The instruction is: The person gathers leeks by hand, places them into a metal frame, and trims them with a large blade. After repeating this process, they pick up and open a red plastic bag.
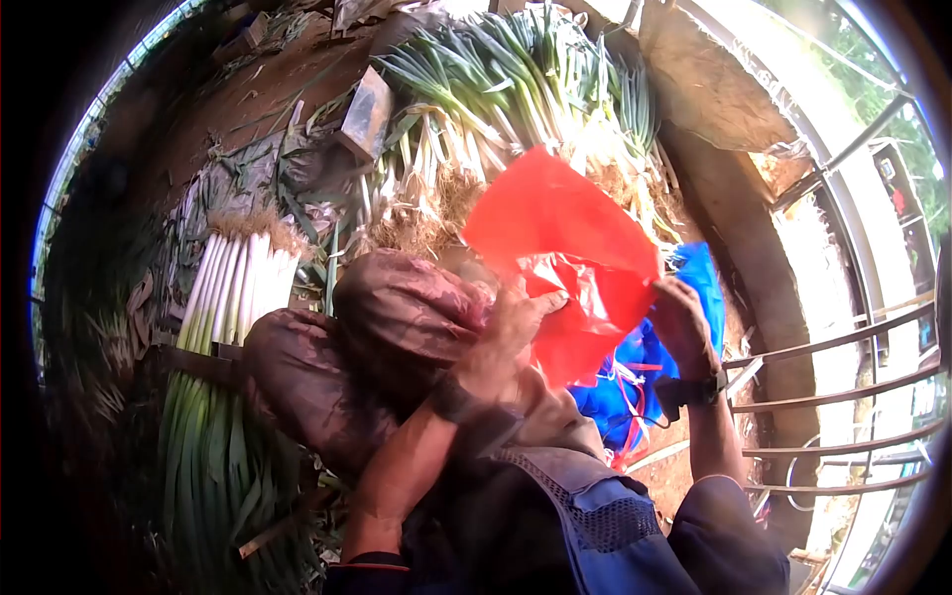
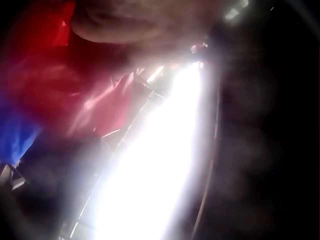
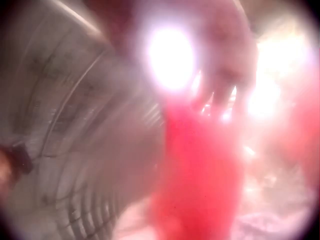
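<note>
A thin red plastic sheet [image 1: 555,213] spreads out in front of the person's lap in the head view, shiny and creased at its middle. The left hand [image 1: 496,332] pinches its lower left part, thumb lying over the plastic and the other fingers largely hidden. At its right edge, the right hand [image 1: 682,322] grips the plastic between thumb and fingers. In the right wrist view, red plastic [image 3: 200,175] hangs below the blurred fingers. Glare washes over the left wrist view, where red plastic [image 2: 105,107] shows beside the hand.
A large heap of leeks [image 1: 516,89] with roots lies ahead. More leeks [image 1: 233,278] lie bundled at the left, their leaves toward the person. Blue plastic [image 1: 615,402] with red and white ties sits beneath the right hand. Curved bars [image 1: 843,397] stand at the right.
</note>
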Action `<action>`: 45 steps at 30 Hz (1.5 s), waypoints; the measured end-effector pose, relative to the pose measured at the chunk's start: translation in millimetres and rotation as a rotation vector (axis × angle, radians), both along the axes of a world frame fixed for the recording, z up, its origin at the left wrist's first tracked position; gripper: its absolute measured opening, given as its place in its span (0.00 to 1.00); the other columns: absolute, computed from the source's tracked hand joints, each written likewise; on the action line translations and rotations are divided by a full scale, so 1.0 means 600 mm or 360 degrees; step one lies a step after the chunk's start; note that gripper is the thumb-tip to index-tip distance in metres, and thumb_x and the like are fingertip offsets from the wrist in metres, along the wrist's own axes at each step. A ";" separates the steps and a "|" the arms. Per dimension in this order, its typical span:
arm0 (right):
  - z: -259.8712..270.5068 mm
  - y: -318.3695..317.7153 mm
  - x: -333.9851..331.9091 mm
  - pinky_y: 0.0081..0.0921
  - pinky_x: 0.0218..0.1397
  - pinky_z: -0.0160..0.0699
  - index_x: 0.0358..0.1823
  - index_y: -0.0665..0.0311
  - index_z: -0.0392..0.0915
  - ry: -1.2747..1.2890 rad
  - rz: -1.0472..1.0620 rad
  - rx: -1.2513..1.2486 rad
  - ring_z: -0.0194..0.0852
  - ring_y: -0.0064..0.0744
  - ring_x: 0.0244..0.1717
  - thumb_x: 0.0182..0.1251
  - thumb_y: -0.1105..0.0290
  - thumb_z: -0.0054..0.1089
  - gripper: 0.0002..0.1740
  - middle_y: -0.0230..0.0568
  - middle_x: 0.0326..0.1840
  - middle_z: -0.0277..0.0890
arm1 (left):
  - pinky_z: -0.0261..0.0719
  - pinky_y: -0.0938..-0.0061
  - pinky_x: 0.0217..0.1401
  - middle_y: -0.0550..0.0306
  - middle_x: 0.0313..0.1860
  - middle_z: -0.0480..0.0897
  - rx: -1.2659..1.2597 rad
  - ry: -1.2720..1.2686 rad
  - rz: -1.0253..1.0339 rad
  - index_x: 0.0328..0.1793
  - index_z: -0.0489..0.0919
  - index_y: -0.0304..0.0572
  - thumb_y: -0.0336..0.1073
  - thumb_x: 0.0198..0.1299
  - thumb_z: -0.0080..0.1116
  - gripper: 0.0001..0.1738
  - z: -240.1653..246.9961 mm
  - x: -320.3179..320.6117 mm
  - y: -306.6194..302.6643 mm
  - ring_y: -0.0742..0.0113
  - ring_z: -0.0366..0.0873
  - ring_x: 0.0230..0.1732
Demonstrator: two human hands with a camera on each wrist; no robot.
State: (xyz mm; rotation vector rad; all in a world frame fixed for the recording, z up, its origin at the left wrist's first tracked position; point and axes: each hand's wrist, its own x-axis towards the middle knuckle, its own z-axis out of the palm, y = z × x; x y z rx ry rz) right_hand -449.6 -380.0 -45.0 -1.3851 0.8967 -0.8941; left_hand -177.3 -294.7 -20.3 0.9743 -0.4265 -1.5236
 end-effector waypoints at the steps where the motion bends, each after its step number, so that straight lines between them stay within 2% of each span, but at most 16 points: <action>1: -0.025 -0.006 -0.008 0.31 0.57 0.80 0.54 0.69 0.77 -0.0484 0.0083 0.0542 0.81 0.36 0.51 0.69 0.70 0.59 0.15 0.41 0.47 0.80 | 0.85 0.70 0.49 0.50 0.50 0.82 0.0001 -0.0006 0.0006 0.64 0.73 0.35 0.22 0.60 0.59 0.24 0.011 0.005 0.006 0.63 0.83 0.45; 3: 0.012 0.006 0.039 0.43 0.70 0.69 0.69 0.70 0.67 -0.0571 0.0190 0.0640 0.70 0.40 0.68 0.76 0.56 0.53 0.29 0.51 0.69 0.70 | 0.84 0.71 0.49 0.54 0.47 0.83 -0.0144 -0.0322 -0.0028 0.63 0.74 0.35 0.21 0.60 0.58 0.22 0.026 0.026 0.018 0.67 0.83 0.44; 5: -0.022 -0.013 0.057 0.43 0.75 0.62 0.74 0.69 0.61 -0.0461 0.0174 0.0452 0.63 0.42 0.73 0.79 0.47 0.43 0.36 0.51 0.71 0.68 | 0.83 0.73 0.48 0.58 0.48 0.83 -0.0254 -0.0376 -0.0132 0.63 0.75 0.38 0.20 0.61 0.56 0.23 0.042 0.048 0.036 0.70 0.82 0.43; 6: -0.011 -0.008 0.072 0.41 0.78 0.55 0.76 0.67 0.57 -0.0720 0.0303 0.0735 0.59 0.41 0.75 0.78 0.39 0.34 0.41 0.52 0.74 0.64 | 0.83 0.74 0.49 0.60 0.49 0.83 -0.0289 -0.0368 -0.0144 0.64 0.75 0.40 0.19 0.61 0.55 0.23 0.051 0.056 0.045 0.71 0.82 0.44; 9: -0.021 -0.035 0.113 0.38 0.79 0.54 0.75 0.69 0.58 -0.0466 0.0802 0.1176 0.59 0.39 0.75 0.74 0.33 0.31 0.47 0.52 0.74 0.64 | 0.76 0.77 0.57 0.63 0.57 0.78 -0.0304 -0.0408 -0.0242 0.74 0.68 0.43 0.18 0.63 0.53 0.32 0.065 0.089 0.069 0.77 0.75 0.51; 10: -0.022 -0.032 0.129 0.36 0.77 0.57 0.72 0.74 0.63 -0.0505 0.0936 0.1359 0.68 0.39 0.70 0.66 0.24 0.31 0.57 0.53 0.69 0.70 | 0.76 0.76 0.58 0.64 0.57 0.78 -0.0338 -0.0540 -0.0250 0.75 0.67 0.44 0.18 0.63 0.53 0.33 0.068 0.100 0.073 0.76 0.75 0.50; 12: -0.076 -0.042 0.159 0.36 0.78 0.57 0.72 0.75 0.62 -0.0251 0.1244 0.1053 0.67 0.37 0.71 0.68 0.26 0.34 0.55 0.51 0.70 0.70 | 0.75 0.76 0.60 0.63 0.61 0.76 -0.0407 -0.0863 -0.0286 0.77 0.64 0.44 0.18 0.63 0.53 0.35 0.075 0.123 0.084 0.74 0.75 0.52; 16: -0.112 -0.033 0.203 0.35 0.77 0.58 0.72 0.74 0.62 -0.0121 0.1422 0.0817 0.67 0.36 0.70 0.72 0.32 0.37 0.50 0.48 0.70 0.70 | 0.75 0.75 0.59 0.62 0.60 0.77 -0.0443 -0.0881 -0.0409 0.78 0.63 0.44 0.19 0.64 0.53 0.35 0.127 0.153 0.109 0.75 0.75 0.52; 20: -0.107 -0.017 0.209 0.34 0.77 0.58 0.73 0.73 0.62 0.0009 0.1535 0.0600 0.67 0.35 0.70 0.75 0.36 0.40 0.45 0.47 0.71 0.69 | 0.76 0.76 0.58 0.62 0.52 0.80 -0.0407 -0.1113 -0.0454 0.78 0.63 0.43 0.21 0.65 0.54 0.34 0.137 0.170 0.128 0.76 0.76 0.48; 22: 0.036 0.008 0.229 0.37 0.71 0.66 0.71 0.67 0.66 -0.0605 0.1258 0.0966 0.73 0.34 0.64 0.70 0.62 0.53 0.30 0.42 0.65 0.74 | 0.76 0.77 0.57 0.63 0.50 0.81 -0.0407 -0.1212 -0.0404 0.78 0.63 0.43 0.22 0.65 0.55 0.33 0.138 0.180 0.143 0.77 0.76 0.47; 24: 0.075 0.003 0.249 0.39 0.70 0.69 0.71 0.63 0.68 -0.0953 0.1071 0.1066 0.75 0.36 0.63 0.62 0.80 0.64 0.33 0.40 0.64 0.75 | 0.76 0.76 0.58 0.64 0.51 0.81 -0.0170 -0.1214 -0.0485 0.75 0.66 0.41 0.22 0.66 0.55 0.31 0.143 0.189 0.160 0.77 0.76 0.49; 29: 0.123 -0.002 0.233 0.41 0.73 0.65 0.73 0.65 0.64 -0.1246 0.1078 0.0808 0.70 0.39 0.68 0.60 0.72 0.68 0.38 0.42 0.67 0.73 | 0.76 0.75 0.58 0.64 0.53 0.81 -0.0284 -0.1214 -0.0159 0.72 0.69 0.39 0.23 0.66 0.56 0.27 0.149 0.188 0.191 0.77 0.75 0.51; 31: 0.092 0.001 0.230 0.38 0.72 0.67 0.72 0.66 0.65 -0.0837 0.1138 0.0915 0.71 0.40 0.68 0.61 0.71 0.67 0.37 0.42 0.67 0.74 | 0.76 0.75 0.58 0.63 0.53 0.81 -0.0274 -0.1162 -0.0070 0.71 0.70 0.39 0.24 0.66 0.56 0.26 0.145 0.193 0.194 0.77 0.75 0.51; 36: 0.106 0.016 0.251 0.33 0.69 0.70 0.65 0.70 0.72 -0.0702 0.1046 0.1116 0.76 0.33 0.61 0.62 0.70 0.67 0.29 0.43 0.61 0.78 | 0.74 0.73 0.62 0.61 0.58 0.79 -0.0177 -0.1165 -0.0215 0.72 0.69 0.39 0.23 0.64 0.57 0.29 0.127 0.215 0.209 0.74 0.75 0.55; 40: 0.131 0.013 0.263 0.31 0.65 0.73 0.54 0.69 0.81 -0.0624 0.1026 0.1006 0.80 0.32 0.55 0.66 0.74 0.63 0.16 0.41 0.53 0.83 | 0.73 0.72 0.64 0.60 0.59 0.79 -0.0180 -0.1227 -0.0147 0.72 0.68 0.38 0.22 0.63 0.58 0.29 0.130 0.224 0.209 0.72 0.74 0.58; 45: 0.141 -0.009 0.259 0.32 0.64 0.74 0.52 0.69 0.82 -0.0439 0.0946 0.0691 0.80 0.33 0.56 0.62 0.72 0.70 0.17 0.40 0.50 0.84 | 0.74 0.71 0.65 0.55 0.61 0.78 -0.0355 -0.1117 -0.0145 0.77 0.61 0.37 0.22 0.63 0.59 0.36 0.120 0.219 0.182 0.69 0.75 0.61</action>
